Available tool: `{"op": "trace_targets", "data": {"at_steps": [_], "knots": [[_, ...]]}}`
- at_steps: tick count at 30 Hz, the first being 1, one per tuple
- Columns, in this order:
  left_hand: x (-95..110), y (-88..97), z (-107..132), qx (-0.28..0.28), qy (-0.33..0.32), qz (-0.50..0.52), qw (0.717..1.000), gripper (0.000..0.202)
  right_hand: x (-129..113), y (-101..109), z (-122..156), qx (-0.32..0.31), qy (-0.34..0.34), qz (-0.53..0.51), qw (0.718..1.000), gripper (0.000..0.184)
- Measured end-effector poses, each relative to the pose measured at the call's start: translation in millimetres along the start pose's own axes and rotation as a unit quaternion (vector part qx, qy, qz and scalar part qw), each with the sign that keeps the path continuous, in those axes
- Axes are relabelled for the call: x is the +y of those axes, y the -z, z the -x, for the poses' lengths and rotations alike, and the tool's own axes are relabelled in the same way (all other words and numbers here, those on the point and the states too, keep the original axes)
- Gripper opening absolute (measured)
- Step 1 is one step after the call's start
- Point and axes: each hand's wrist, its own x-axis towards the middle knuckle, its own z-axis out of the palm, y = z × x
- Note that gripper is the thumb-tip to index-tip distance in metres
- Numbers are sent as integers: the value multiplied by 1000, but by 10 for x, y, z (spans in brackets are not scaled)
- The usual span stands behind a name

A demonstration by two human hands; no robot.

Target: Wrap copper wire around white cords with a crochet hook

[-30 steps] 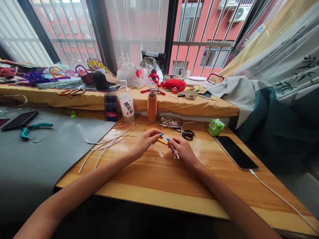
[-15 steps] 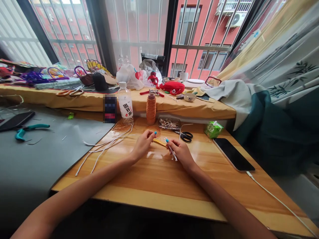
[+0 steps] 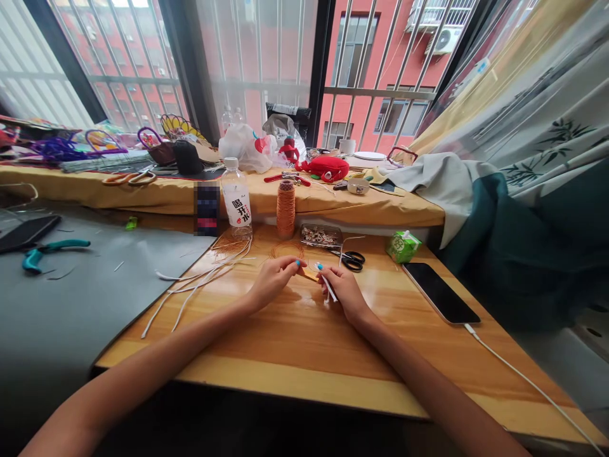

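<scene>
My right hand (image 3: 343,289) is closed around short pieces of white cord (image 3: 329,289), whose ends poke out below the fingers. A flat yellow-orange strip (image 3: 309,275) spans the small gap to my left hand (image 3: 276,279). The thumb and fingers of that left hand are pinched together at the strip's left end; what lies between them is too small to make out. Behind the hands stands a spool of orange-brown thread (image 3: 286,212), with loose thread (image 3: 285,251) looped on the table before it. Longer white cords (image 3: 200,279) lie left of my left hand.
A clear tray of small pieces (image 3: 321,235), black-handled scissors (image 3: 353,261), a green carton (image 3: 403,247) and a phone (image 3: 442,293) on a cable sit behind and right. A water bottle (image 3: 237,203) stands back left. Teal pliers (image 3: 47,252) rest on the grey mat (image 3: 95,298).
My left hand has shifted slightly right and lower, closer to my right hand. The gap between them is smaller, and the white cord in my right hand is turned a little. The view has moved slightly.
</scene>
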Motion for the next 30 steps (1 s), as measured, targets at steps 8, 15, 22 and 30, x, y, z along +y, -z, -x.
{"op": "trace_targets", "data": {"at_steps": [8, 15, 22, 30], "knots": [[-25, -53, 0, 8, -57, 14, 998, 17, 3, -11, -2, -24, 5, 27, 999, 25], [-84, -110, -8, 15, 45, 112, 993, 20, -18, -8, 49, -36, 96, 152, 983, 29], [-109, -155, -2, 23, 63, 135, 989, 26, -13, -17, 60, -26, 108, 161, 981, 29], [-84, -155, 21, 12, 48, 92, 995, 15, 14, -10, 35, -26, 97, 123, 987, 30]]}}
